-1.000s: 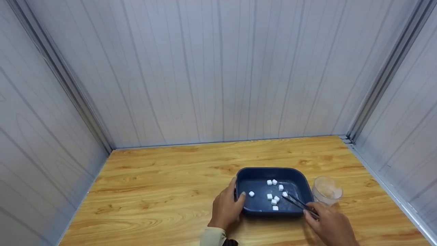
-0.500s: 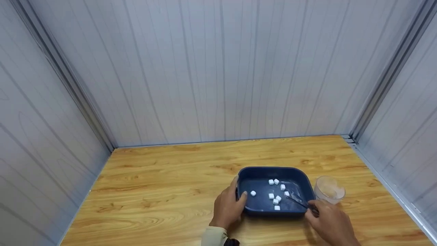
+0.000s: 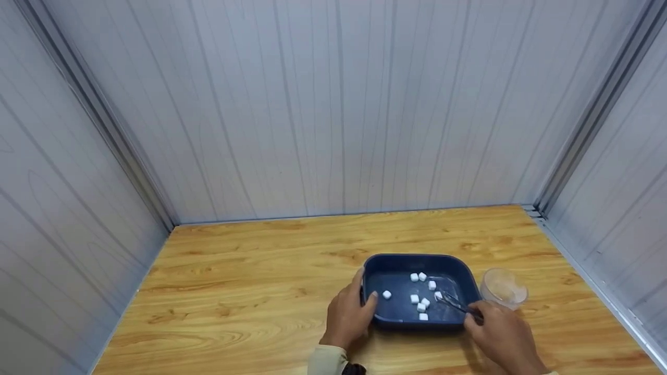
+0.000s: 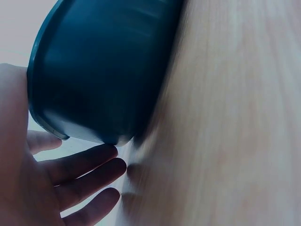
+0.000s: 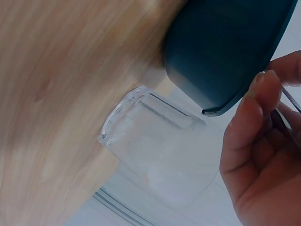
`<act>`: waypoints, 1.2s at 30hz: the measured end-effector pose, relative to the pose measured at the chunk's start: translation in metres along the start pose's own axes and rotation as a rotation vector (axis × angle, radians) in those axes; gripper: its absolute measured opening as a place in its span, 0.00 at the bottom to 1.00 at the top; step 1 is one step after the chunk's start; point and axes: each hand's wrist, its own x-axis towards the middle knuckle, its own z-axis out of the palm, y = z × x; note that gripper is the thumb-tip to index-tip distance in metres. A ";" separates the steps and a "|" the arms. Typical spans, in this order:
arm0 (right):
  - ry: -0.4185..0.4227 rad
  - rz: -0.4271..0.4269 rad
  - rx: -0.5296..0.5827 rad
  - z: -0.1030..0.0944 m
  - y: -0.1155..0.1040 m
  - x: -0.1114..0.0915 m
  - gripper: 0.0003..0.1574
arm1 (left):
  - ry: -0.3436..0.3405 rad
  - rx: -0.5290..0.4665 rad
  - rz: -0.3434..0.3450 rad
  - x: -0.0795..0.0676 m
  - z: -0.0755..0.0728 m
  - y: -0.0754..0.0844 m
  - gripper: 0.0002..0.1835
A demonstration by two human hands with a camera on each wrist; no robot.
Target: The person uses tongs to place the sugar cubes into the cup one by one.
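Note:
A dark blue rectangular dish holds several small white cubes. At its left end my left hand grips the dish, thumb over the rim and fingers along the outer wall. The left wrist view shows these fingers spread under the dish's rounded corner. My right hand pinches slim metal tweezers over the dish's front right corner. The tweezer tips are right at one white cube in the right half. In the right wrist view, thumb and fingertips press together on the tweezers.
A clear glass stands upright just right of the dish, close beside my right hand. The wood-grain table runs back to a pale panel wall. Side panels close off the left and right.
The tweezers have tilted a little around the same cube, and my right hand has turned slightly. My left hand keeps its hold on the dish. The view has shifted slightly.

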 end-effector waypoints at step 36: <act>0.000 -0.063 0.011 0.000 0.000 0.005 0.08 | -0.003 0.000 -0.009 -0.001 0.000 0.001 0.34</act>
